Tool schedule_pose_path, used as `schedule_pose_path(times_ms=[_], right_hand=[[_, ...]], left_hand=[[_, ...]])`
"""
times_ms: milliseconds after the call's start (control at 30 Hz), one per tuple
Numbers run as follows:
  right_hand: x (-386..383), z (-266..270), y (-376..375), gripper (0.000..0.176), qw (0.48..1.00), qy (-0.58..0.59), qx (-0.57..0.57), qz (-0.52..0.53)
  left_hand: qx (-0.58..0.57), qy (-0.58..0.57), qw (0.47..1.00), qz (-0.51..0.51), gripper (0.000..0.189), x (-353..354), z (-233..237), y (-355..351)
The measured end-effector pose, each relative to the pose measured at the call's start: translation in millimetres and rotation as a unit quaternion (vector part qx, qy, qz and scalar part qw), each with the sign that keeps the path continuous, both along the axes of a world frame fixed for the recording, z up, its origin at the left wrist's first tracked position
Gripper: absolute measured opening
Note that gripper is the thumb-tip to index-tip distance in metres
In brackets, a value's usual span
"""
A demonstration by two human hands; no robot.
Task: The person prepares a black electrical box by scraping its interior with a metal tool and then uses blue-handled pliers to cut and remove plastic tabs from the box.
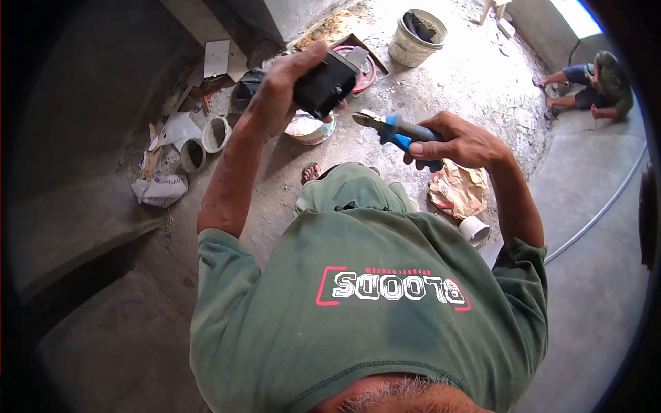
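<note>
My left hand [277, 86] is raised in front of me at the left, its fingers wrapped round a black plastic box [322, 88] with an open-looking grey end. Facing it from the right, my right hand [458, 141] grips a pair of diagonal cutting pliers [394, 129] with blue and dark handles. The pliers' metal jaws point left toward the box, with a small gap between the two. Below the box, a round bucket [313, 131] with a pale top is partly hidden by my left hand.
A dirty white bucket [412, 51] stands on the dusty floor ahead. Crumpled brown paper [460, 189] and a white cup-like container [475, 230] lie at the right. Open containers [216, 135] and a sack [160, 188] are at the left. Another person [606, 86] sits far right, near a grey hose [606, 206].
</note>
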State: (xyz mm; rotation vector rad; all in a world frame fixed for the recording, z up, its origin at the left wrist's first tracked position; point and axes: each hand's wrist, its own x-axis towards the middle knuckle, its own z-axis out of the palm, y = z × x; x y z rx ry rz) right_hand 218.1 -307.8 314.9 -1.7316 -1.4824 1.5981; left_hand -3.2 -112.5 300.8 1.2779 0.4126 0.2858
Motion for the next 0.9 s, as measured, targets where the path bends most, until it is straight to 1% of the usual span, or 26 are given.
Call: schedule_pose_path(times_ms=[67, 100, 133, 200, 267, 333, 400, 433, 467, 533, 567, 600, 667, 700, 733, 767, 800, 867, 900], right_hand=[[-1.2, -10.3, -2.7, 0.054, 0.999, -0.005, -0.017, -0.034], [-0.3, -26.7, -3.1, 0.051, 0.998, 0.013, -0.034, -0.043], [-4.9, -39.7, -3.4, 0.048, 0.996, 0.034, -0.045, -0.074], [-4.7, -91.0, -3.6, 0.046, 0.991, 0.042, -0.072, -0.106], [-8.2, -154.4, -5.2, 0.053, 0.982, 0.056, -0.104, -0.147], [-18.5, -191.9, -3.3, 0.06, 0.956, 0.142, -0.164, -0.199], [-26.6, -260.5, -3.9, 0.06, 0.947, 0.123, -0.185, -0.232], [-28.5, -288.2, 1.2, 0.057, 0.947, 0.091, -0.209, -0.227], [-36.7, -310.2, 5.7, 0.057, 0.944, 0.097, -0.217, -0.227], [-42.8, -355.7, 27.7, 0.054, 0.968, -0.047, -0.215, -0.123], [-43.8, -406.7, 29.2, 0.053, 0.985, -0.131, -0.09, -0.063], [-44.9, -415.8, 48.9, 0.053, 0.985, -0.134, -0.094, -0.061], [-54.9, -437.3, 86.2, 0.05, 0.975, -0.215, -0.056, 0.03], [-55.7, -477.7, 99.2, 0.047, 0.953, -0.29, 0.028, 0.086], [-65.7, -465.6, 125.8, 0.041, 0.948, -0.313, -0.014, 0.054], [-74.9, -463.6, 152.3, 0.039, 0.944, -0.322, -0.034, 0.057], [-79.0, -474.6, 177.8, 0.039, 0.94, -0.332, -0.051, 0.062], [-89.6, -528.6, 210.1, 0.039, 0.936, -0.338, 0.099, 0.0], [-92.7, -548.8, 235.5, 0.035, 0.933, -0.357, 0.019, 0.037]], left_hand=[[-0.128, -0.099, 0.984, 0.076, 0.058, -15.6, -18.0, 10.7], [-0.12, -0.106, 0.982, 0.104, 0.061, -33.5, -32.0, 20.4], [-0.12, -0.103, 0.981, 0.112, 0.061, -48.7, -44.3, 22.9], [-0.145, -0.114, 0.958, 0.219, 0.061, -78.4, -70.0, 18.3], [-0.191, -0.123, 0.939, 0.258, 0.063, -119.8, -108.3, 10.5], [-0.192, -0.088, 0.927, 0.31, 0.063, -156.3, -132.8, -14.6], [-0.214, -0.068, 0.905, 0.361, 0.065, -188.8, -156.3, -41.9], [-0.21, -0.055, 0.895, 0.389, 0.064, -198.7, -163.0, -54.9], [-0.209, -0.039, 0.885, 0.413, 0.064, -210.6, -168.3, -69.1], [-0.269, -0.002, 0.845, 0.462, 0.065, -233.5, -181.0, -88.4], [-0.297, -0.006, 0.819, 0.491, 0.062, -240.3, -186.3, -93.5], [-0.323, -0.008, 0.792, 0.518, 0.059, -246.9, -193.0, -95.8], [-0.358, 0.0, 0.771, 0.526, 0.066, -266.3, -215.3, -95.0], [-0.364, 0.004, 0.77, 0.524, 0.066, -275.2, -224.2, -89.5], [-0.412, 0.02, 0.747, 0.522, 0.068, -284.6, -232.7, -84.4], [-0.459, 0.037, 0.72, 0.519, 0.07, -294.4, -239.4, -80.4], [-0.465, 0.04, 0.714, 0.522, 0.07, -301.5, -244.0, -74.3], [-0.485, 0.064, 0.686, 0.538, 0.073, -315.7, -251.4, -58.8], [-0.487, 0.058, 0.689, 0.534, 0.071, -329.0, -260.7, -57.7]])
